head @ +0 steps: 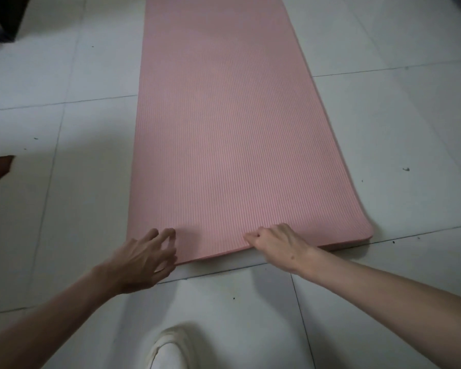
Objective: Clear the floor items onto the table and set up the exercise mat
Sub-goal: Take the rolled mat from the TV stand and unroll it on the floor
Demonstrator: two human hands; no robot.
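White shoe (168,350): planted on floor (64,182). Pink exercise mat (229,145): laid flat; near edge is pinched by right hand (274,242) for alignment. Left hand (144,258): fingers (168,233) spread, hovering.

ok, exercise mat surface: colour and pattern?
Pink foam exercise mat, finely ribbed with lengthwise lines, unrolled on the white tiled floor; head view.

pink ribbed mat (232,134) on white tiled floor (64,187), white shoe (168,352).
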